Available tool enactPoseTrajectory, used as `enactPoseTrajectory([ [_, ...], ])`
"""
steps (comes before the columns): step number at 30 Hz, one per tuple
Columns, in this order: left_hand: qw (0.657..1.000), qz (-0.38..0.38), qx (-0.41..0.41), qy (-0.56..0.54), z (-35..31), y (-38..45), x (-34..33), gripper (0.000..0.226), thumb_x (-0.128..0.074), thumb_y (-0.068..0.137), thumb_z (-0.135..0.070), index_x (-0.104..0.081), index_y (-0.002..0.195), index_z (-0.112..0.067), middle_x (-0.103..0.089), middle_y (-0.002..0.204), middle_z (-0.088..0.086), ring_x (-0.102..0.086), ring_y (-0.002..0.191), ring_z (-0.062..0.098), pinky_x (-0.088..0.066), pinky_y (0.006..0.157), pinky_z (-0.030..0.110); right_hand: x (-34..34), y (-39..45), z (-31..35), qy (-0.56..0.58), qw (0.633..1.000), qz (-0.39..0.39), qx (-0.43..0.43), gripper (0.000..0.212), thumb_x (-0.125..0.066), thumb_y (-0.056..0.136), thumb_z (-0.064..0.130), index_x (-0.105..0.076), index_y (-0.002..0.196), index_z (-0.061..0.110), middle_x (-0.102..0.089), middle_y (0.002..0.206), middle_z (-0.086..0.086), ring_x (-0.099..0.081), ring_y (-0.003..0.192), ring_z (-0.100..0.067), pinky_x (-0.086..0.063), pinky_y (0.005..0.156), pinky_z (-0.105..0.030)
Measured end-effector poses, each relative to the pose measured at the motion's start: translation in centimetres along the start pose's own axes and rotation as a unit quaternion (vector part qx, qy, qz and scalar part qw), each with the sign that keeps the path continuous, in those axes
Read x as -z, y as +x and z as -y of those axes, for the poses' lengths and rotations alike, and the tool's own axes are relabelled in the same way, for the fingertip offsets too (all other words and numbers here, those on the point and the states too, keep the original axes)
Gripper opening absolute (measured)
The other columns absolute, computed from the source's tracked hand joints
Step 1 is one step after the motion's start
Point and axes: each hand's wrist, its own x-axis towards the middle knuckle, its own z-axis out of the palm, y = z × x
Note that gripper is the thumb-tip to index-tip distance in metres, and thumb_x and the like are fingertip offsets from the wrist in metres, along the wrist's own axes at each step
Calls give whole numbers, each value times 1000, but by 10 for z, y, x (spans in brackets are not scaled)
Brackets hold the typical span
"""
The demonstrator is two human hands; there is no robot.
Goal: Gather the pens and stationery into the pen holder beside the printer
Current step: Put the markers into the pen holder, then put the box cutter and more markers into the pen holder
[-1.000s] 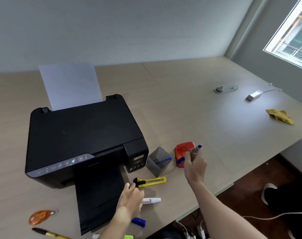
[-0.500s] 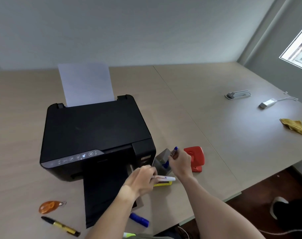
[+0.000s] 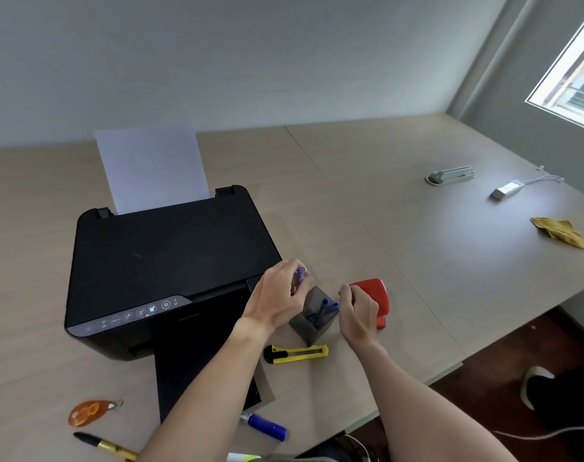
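The grey square pen holder [image 3: 312, 323] stands right of the black printer [image 3: 164, 261], with blue pens [image 3: 324, 308] inside it. My left hand [image 3: 277, 298] hovers over the holder's left rim, shut on a pen [image 3: 300, 277] whose bluish end sticks up above my fingers. On the holder's right side is my right hand [image 3: 358, 310], fingers loosely curled and holding nothing. A yellow utility knife [image 3: 295, 354] lies in front of the holder. A blue marker [image 3: 267, 426], a black-and-gold pen [image 3: 107, 445] and an orange tape dispenser [image 3: 90, 411] lie near the table's front edge.
A red hole punch [image 3: 375, 295] sits just behind my right hand. The printer's output tray [image 3: 184, 378] juts toward me. A green highlighter tip [image 3: 245, 457] shows at the bottom edge. Far right lie a yellow cloth [image 3: 560, 232], a white adapter [image 3: 505, 191] and a grey device [image 3: 450, 175].
My right hand has put its blue pen into the holder and let go. My left hand picked up the white pen and carried it up to the holder's left rim.
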Motion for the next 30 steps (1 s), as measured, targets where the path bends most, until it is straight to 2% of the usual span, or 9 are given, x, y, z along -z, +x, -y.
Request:
enactPoseTrajectory([
  [4,1000,2,19,1,2,5,-7,9,-57,93,-34,-58,88,-26,-67,77,-10,-64,74,7,-55,65,29,9,-12,-20,-22,998,-46,-40,42,-40,96,21,-40,55,16,-48,55,1,-45,50,-7,-31,46,-20],
  [7,997,19,23,65,7,0,-15,11,-57,92,-38,-60,91,-28,-67,82,-11,-64,76,10,-55,63,30,8,-29,-45,-52,993,-14,-103,32,-43,94,14,-46,62,13,-56,68,-7,-52,65,-24,-38,55,-36],
  [10,995,37,32,89,14,-6,-20,16,-56,93,-41,-63,99,-28,-71,85,-9,-67,82,15,-56,66,33,0,-50,-65,-154,974,79,-143,13,-50,90,14,-60,97,11,-61,100,-10,-57,92,-27,-46,78,-40],
  [13,993,62,24,97,23,-13,-21,22,-56,95,-41,-63,111,-27,-75,87,-10,-69,86,15,-49,64,27,-10,-67,-74,-251,942,190,-118,46,-51,87,16,-48,133,17,-48,133,-8,-47,118,-32,-42,97,-42],
  [16,991,86,36,92,32,-20,-12,26,-55,97,-40,-61,119,-28,-76,92,-8,-70,88,17,-55,69,32,-20,-68,-70,-330,901,276,-47,59,-54,87,22,-36,143,30,-36,146,0,-39,122,-33,-39,101,-43],
  [21,992,87,55,75,41,-41,8,13,-60,92,-36,-68,95,-27,-72,76,-8,-67,70,11,-59,66,34,-24,-66,-66,-410,867,284,10,32,-54,90,19,-50,121,20,-44,129,-8,-41,118,-32,-40,99,-41],
  [25,977,170,24,125,50,-86,9,23,-58,87,-39,-68,76,-22,-67,64,-9,-58,59,6,-51,57,22,-20,-73,-71,-405,863,303,-2,20,-61,86,16,-50,102,19,-50,115,-8,-46,112,-31,-41,92,-38],
  [28,938,271,-49,210,57,-123,-3,26,-53,83,-40,-66,72,-20,-70,70,-4,-61,65,14,-47,62,26,-14,-71,-71,-353,876,327,-18,26,-63,80,14,-41,76,25,-56,101,-7,-55,100,-31,-42,79,-36],
  [30,901,333,-89,265,59,-141,-14,30,-52,84,-43,-67,76,-19,-71,78,-1,-61,79,21,-49,76,33,-6,-68,-71,-324,888,326,-18,22,-62,78,10,-46,74,25,-61,97,-10,-58,91,-31,-46,74,-36],
])
